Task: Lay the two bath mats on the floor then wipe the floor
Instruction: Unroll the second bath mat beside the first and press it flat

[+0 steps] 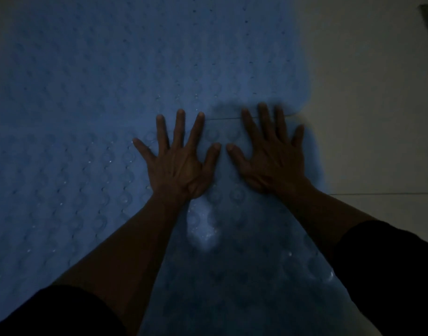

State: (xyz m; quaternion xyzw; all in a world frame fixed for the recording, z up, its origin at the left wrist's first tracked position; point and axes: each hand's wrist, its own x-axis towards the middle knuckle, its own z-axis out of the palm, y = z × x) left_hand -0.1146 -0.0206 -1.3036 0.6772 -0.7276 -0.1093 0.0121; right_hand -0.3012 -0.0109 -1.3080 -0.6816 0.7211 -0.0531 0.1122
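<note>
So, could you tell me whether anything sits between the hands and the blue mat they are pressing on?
Nothing visible does. The left hand and the right hand lie flat, fingers spread, directly on the near blue mat, close to the seam where it meets the far mat. The pale floor beside them shows nothing in the way.

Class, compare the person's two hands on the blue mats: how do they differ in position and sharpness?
The left hand looks sharp and lies wholly on the nearer blue bubble-textured rubber mat. The right hand is blurred, its fingertips reaching the seam with the farther blue mat. Both are flat, fingers spread, palms down.
</note>
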